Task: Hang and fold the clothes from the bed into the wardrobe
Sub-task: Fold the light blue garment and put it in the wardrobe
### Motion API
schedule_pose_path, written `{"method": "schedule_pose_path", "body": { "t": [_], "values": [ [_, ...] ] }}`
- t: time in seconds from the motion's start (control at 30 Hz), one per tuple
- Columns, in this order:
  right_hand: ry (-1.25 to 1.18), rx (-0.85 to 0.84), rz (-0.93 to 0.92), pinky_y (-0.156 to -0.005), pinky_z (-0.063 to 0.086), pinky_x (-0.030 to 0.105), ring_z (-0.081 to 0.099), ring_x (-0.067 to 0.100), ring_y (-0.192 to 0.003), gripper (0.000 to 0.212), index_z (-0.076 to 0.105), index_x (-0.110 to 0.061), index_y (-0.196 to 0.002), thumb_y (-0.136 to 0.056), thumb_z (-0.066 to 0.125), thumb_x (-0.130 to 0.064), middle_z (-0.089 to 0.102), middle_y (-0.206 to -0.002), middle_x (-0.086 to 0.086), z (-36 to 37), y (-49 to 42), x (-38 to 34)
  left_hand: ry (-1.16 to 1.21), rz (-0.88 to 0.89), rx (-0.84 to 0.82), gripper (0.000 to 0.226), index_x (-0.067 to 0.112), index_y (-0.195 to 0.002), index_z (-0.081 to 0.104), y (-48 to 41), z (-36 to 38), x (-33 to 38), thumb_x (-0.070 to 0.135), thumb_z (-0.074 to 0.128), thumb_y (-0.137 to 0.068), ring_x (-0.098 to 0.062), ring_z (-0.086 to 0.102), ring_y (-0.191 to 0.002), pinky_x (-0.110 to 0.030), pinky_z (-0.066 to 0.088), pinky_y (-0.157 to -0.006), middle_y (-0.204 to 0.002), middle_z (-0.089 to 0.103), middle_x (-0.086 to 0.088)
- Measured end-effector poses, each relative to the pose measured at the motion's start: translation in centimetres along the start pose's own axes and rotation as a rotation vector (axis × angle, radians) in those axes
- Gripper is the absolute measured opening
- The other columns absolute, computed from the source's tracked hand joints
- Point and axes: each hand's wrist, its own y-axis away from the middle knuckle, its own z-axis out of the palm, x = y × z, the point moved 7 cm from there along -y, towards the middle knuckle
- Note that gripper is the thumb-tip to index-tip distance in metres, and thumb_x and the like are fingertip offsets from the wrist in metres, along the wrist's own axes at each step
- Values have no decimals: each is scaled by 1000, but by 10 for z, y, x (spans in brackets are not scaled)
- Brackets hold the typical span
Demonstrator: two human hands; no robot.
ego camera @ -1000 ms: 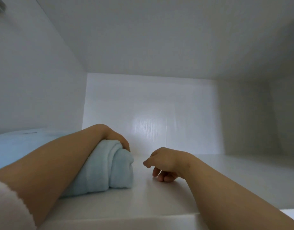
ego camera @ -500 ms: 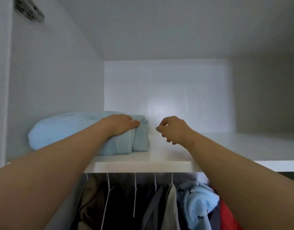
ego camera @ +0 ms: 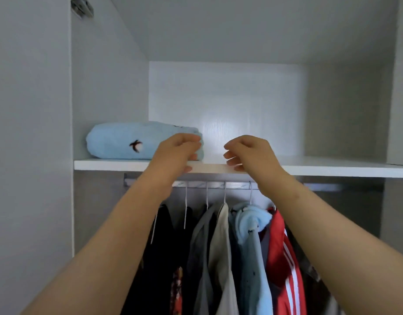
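Lying lengthwise L-R on shelf (ego camera: 332, 165), folded blue garment (ego camera: 118, 142), logo (ego camera: 136, 145) outward; L hand (ego camera: 173, 153) & R hand (ego camera: 250, 153) grips loose, empty.

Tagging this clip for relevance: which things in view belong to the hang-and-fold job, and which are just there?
Job: folded light blue garment on the shelf; hung clothes on the rail; left hand and right hand, both loosely curled, holding nothing.
Just there: metal fitting high on the left wall.
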Motion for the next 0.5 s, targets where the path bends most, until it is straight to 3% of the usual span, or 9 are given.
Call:
{"method": "schedule_pose_path", "body": {
  "t": [0.07, 0.17, 0.5],
  "values": [
    [-30, 56, 35, -58, 46, 23, 57, 13, -61, 17, 62, -15, -73, -88, 55, -12, 63, -70, 1, -9, 29, 5, 80, -56, -28, 14, 27, -85, 62, 30, -2, -7, 14, 56, -90, -8, 60, -81, -19, 47, -64, -90, 64, 5],
    [-49, 140, 139, -49, 43, 16, 55, 12, -58, 19, 61, -14, -73, -90, 53, -10, 62, -68, 3, -16, 82, 23, 151, -198, -67, 16, 24, -84, 59, 77, -3, -34, 12, 52, -91, -12, 58, -79, -22, 43, -66, -85, 62, 2],
    [-18, 411, 614, -46, 46, 14, 57, 4, -48, 18, 64, -13, -75, -90, 54, -10, 64, -62, -4, -25, 329, 93, 195, -716, -457, 13, 19, -82, 62, 277, 45, -139, 12, 55, -89, -13, 63, -75, -25, 43, -67, -81, 67, 0]
  ]
}}
